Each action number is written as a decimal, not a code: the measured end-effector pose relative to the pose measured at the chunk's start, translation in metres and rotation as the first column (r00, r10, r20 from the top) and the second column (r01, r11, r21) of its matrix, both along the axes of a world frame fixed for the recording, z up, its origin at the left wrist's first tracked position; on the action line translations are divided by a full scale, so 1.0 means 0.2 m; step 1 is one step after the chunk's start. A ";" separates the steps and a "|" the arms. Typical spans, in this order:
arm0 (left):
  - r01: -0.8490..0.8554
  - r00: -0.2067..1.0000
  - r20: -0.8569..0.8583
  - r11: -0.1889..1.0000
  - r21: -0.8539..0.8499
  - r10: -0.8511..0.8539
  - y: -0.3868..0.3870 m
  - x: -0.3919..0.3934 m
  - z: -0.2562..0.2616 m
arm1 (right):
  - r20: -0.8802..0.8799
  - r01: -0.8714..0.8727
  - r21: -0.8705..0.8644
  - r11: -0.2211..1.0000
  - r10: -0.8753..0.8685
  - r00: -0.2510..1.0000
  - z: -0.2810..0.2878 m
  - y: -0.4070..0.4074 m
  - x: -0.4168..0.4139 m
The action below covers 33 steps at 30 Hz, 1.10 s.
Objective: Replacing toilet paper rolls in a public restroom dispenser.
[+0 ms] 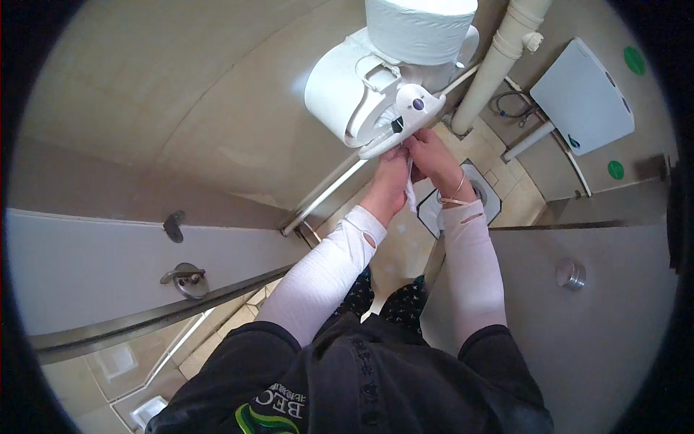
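Observation:
A white toilet paper dispenser (333, 89) is mounted on the wall in front of me, its white front cover (404, 127) swung out. Inside, part of a paper roll (386, 115) shows beside a small black piece. Both hands meet just under the cover's lower edge. My left hand (389, 176) is closed around a strip of white paper (411, 191) that hangs down between the hands. My right hand (436, 157) touches it from the other side; its fingertips are partly hidden. On top of the dispenser stands a large white paper roll (420, 35).
A squat toilet (485, 187) lies in the floor beyond my right wrist. A thick pipe (496, 68) and a white cistern (583, 100) are behind it. Stall door panels flank me, one with a latch (187, 279), the other with a round metal knob (570, 274).

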<state>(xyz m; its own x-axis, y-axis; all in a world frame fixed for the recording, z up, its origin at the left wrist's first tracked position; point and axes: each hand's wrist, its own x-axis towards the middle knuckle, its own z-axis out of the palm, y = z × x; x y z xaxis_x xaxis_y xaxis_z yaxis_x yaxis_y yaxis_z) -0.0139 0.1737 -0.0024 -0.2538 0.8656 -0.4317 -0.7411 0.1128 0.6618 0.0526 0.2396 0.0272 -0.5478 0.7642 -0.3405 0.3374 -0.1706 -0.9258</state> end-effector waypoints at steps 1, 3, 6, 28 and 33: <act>-0.035 0.996 -0.078 0.998 0.056 0.039 0.00 0.01 -0.02 | -0.037 0.034 -0.077 0.996 -0.037 0.999 -0.01 -0.01 -0.01; -0.069 0.984 -0.154 0.992 0.108 0.085 -0.01 -0.02 -0.09 | -0.124 0.087 -0.162 0.983 -0.108 0.986 -0.06 -0.02 -0.06; 0.283 0.692 -0.692 0.959 -0.003 -0.207 -0.05 -0.11 -0.16 | -0.242 0.064 -0.233 0.970 -0.122 0.962 -0.21 0.08 -0.04; -0.049 0.638 -0.755 0.986 0.156 0.151 -0.21 -0.50 0.61 | -0.266 0.557 0.529 0.640 -0.499 0.825 -0.18 -0.25 0.12; 0.053 0.440 -0.885 0.980 0.194 0.152 -0.01 -0.55 0.63 | -0.325 0.596 0.409 0.692 -0.499 0.803 -0.17 -0.25 0.06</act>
